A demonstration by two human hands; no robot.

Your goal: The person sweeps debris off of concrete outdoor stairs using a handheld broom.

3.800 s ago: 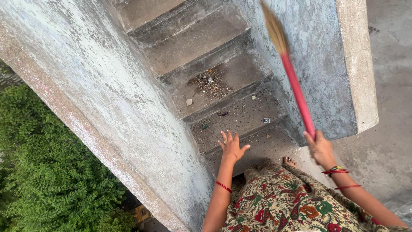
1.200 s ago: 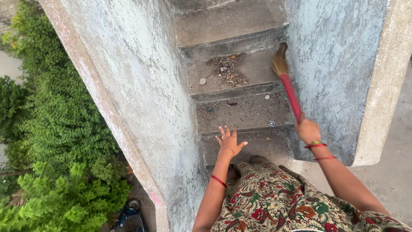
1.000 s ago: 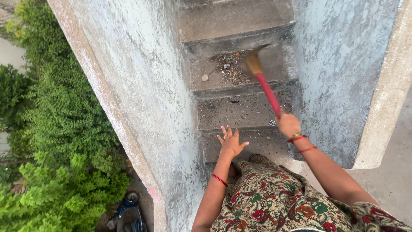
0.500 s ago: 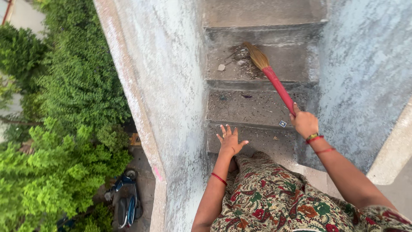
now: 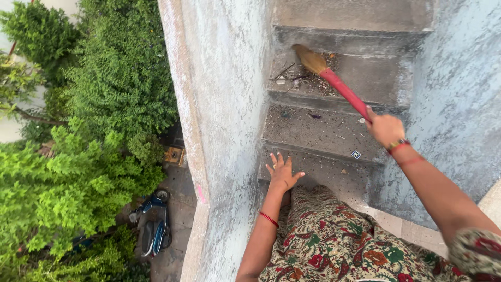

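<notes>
My right hand (image 5: 385, 128) grips the red handle of a broom (image 5: 342, 90). The broom's straw head (image 5: 309, 57) rests on a concrete step among a small heap of litter (image 5: 292, 80): twigs, dust and a pale pebble. My left hand (image 5: 282, 172) hangs free over the nearest step, fingers spread, holding nothing, a red bangle on its wrist. A flowered dress covers my legs at the bottom of the view.
Narrow concrete stairs (image 5: 334, 133) run down between a rough parapet wall (image 5: 222, 115) on the left and a grey wall (image 5: 459, 94) on the right. Beyond the parapet, far below, are green trees (image 5: 78, 156) and a parked scooter (image 5: 152, 224). A small scrap (image 5: 356, 154) lies on a near step.
The broom came down from raised in the air to the step, and its head has swept left across the step toward the litter. My left hand stayed put.
</notes>
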